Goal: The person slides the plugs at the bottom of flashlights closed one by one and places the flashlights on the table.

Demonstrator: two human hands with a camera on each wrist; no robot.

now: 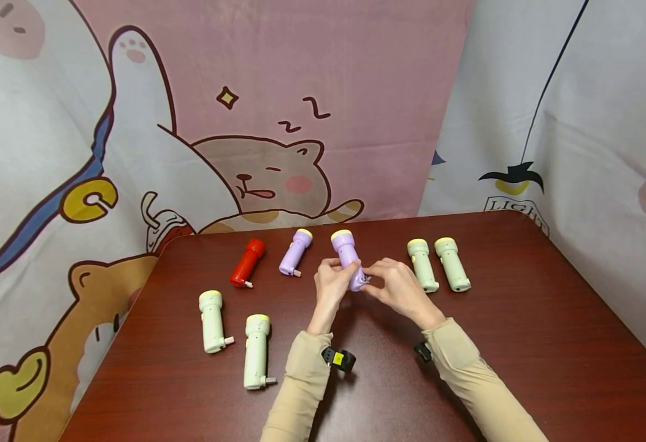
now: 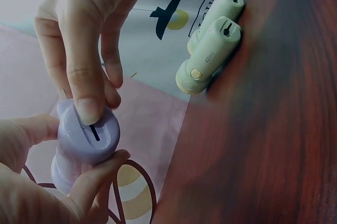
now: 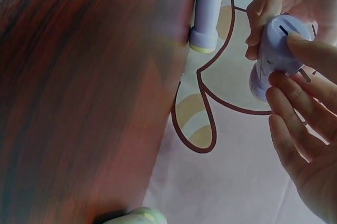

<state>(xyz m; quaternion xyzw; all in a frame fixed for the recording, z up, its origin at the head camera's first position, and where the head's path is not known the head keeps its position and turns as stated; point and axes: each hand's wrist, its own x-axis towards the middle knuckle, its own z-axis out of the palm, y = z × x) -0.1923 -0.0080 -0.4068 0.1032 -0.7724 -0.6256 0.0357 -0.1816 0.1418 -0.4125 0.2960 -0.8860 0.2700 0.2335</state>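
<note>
A purple flashlight (image 1: 346, 250) with a pale yellow head is held above the table, its head pointing away from me. My left hand (image 1: 330, 287) grips its body, with thumb and fingers on opposite sides in the left wrist view. At the tail end, my right hand (image 1: 402, 290) pinches the flashlight, its thumb lying on the slotted end face beside the slot (image 2: 95, 132). A metal prong (image 3: 305, 75) sticks out at the side of the tail, close to the right fingers. The fingertips partly cover the tail.
On the table (image 1: 383, 393), a red flashlight (image 1: 247, 264) and another purple flashlight (image 1: 296, 253) lie at the back left. Two green flashlights (image 1: 212, 322) lie front left, prongs out. Two more green flashlights (image 1: 423, 267) lie right of my hands. A printed cloth (image 1: 389, 123) hangs behind.
</note>
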